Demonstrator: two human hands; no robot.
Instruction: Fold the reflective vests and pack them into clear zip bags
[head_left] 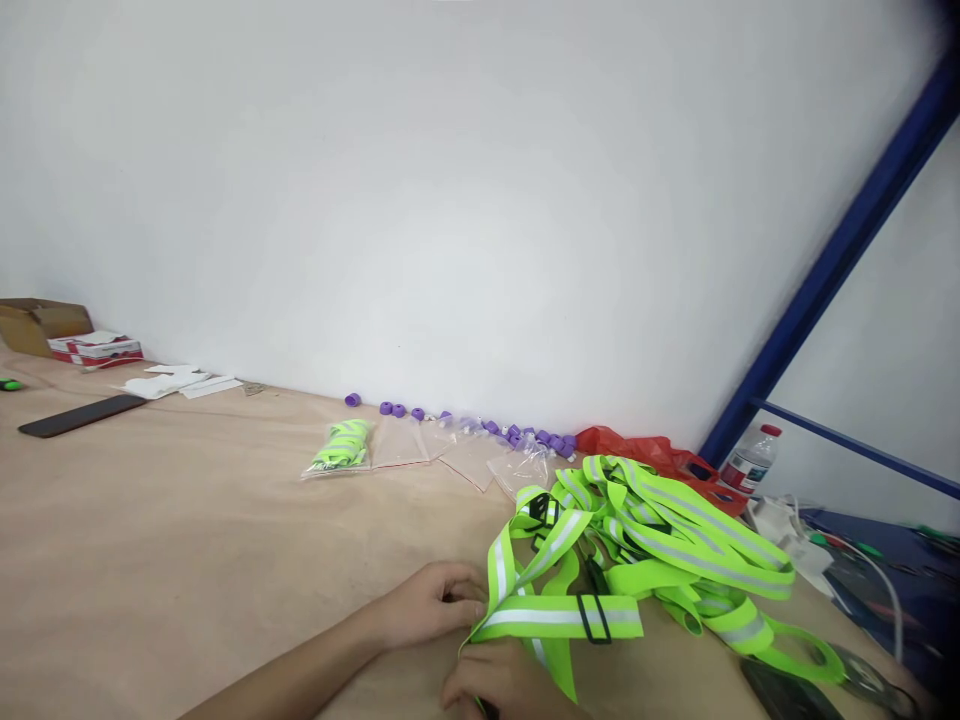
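My left hand point(435, 606) is closed, its thumb and fingertips at the near-left end of a neon-green reflective strap point(551, 618) with a silver stripe. Just below it, my right hand point(510, 680) is curled over the same strap, and a small black piece shows under its fingers. A black slide buckle point(594, 618) sits on the strap, right of both hands. Behind and to the right lies a tangled heap of matching straps point(675, 525) with more black buckles. What exactly lies within my right fingers is partly hidden.
Near the wall are a bag of folded green strap point(341, 445), flat clear bags point(400, 443) and several purple caps point(514, 435). A red plastic bag point(645, 448) and a bottle point(751, 460) stand right, by a blue frame point(825, 255). Boxes point(96, 348) stand far left.
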